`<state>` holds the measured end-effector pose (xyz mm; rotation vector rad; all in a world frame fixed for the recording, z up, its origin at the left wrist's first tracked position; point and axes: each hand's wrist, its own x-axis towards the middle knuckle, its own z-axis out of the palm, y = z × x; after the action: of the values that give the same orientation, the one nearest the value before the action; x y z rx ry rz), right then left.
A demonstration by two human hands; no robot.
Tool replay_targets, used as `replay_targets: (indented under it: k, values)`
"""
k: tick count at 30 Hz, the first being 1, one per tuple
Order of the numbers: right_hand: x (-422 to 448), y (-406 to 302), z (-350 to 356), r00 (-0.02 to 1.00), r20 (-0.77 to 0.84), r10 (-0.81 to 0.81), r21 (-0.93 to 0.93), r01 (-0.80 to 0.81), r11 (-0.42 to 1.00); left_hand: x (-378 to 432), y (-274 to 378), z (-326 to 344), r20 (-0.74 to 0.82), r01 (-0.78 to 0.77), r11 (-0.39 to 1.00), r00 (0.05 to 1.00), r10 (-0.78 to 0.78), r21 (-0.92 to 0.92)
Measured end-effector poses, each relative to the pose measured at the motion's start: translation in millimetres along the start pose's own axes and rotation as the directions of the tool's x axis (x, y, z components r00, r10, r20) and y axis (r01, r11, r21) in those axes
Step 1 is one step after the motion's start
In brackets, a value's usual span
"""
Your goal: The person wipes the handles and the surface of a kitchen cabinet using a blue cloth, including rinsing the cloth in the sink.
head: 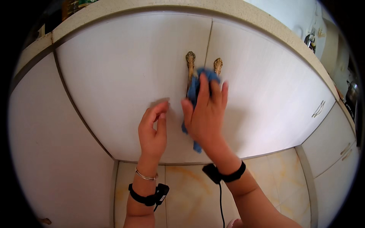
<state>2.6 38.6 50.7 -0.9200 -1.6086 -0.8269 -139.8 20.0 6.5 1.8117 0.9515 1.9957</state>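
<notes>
My right hand [206, 114] presses a blue cloth [194, 92] against the white cabinet doors, between and partly over two ornate brass-coloured handles. The upper part of the left handle [190, 61] shows, and only the top of the right handle [218, 65] is visible above the cloth. Lower ends of the cloth hang below my palm. My left hand [154, 124] is held near the left cabinet door [114, 85] with curled fingers and no object in it. Whether its fingertips touch the door I cannot tell.
A speckled countertop edge [171, 6] curves above the doors. More white cabinets stand at the left [57, 142] and at the right [328, 142]. Below lies a tiled floor [188, 196] with yellowish veining. Black cables hang from the bands on both my wrists. A metal pot [352, 90] is at the far right.
</notes>
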Motion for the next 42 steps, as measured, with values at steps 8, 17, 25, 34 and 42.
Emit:
replay_targets:
  k: [8, 17, 25, 34, 42]
  values:
    - [50.5, 0.8, -6.5, 0.999, 0.038, 0.017, -0.038, -0.016, 0.999, -4.5, -6.4, 0.6, 0.013, 0.016, 0.998, 1.0, -0.015, -0.068]
    - [30.2, 3.6, 0.9, 0.998, 0.027, -0.056, -0.016, 0.056, 0.998, 1.1, -0.8, -9.4, -0.027, -0.001, 1.0, 1.0, 0.002, 0.01]
    - [2.2, 13.9, 3.8, 0.995, 0.015, -0.097, -0.014, 0.098, 0.995, 4.0, 7.4, -9.5, -0.033, -0.02, 0.998, 0.999, 0.021, 0.052]
    - [38.7, 11.9, 8.0, 0.993, 0.009, -0.116, -0.03, 0.116, 0.993, -3.9, 6.0, -10.2, 0.003, 0.021, 1.0, 1.0, -0.021, 0.023]
    - [-7.7, 20.9, 11.8, 0.997, -0.029, -0.075, 0.046, 0.077, 0.996, -9.7, 2.2, -1.9, 0.026, 0.008, 0.999, 1.0, -0.009, 0.041]
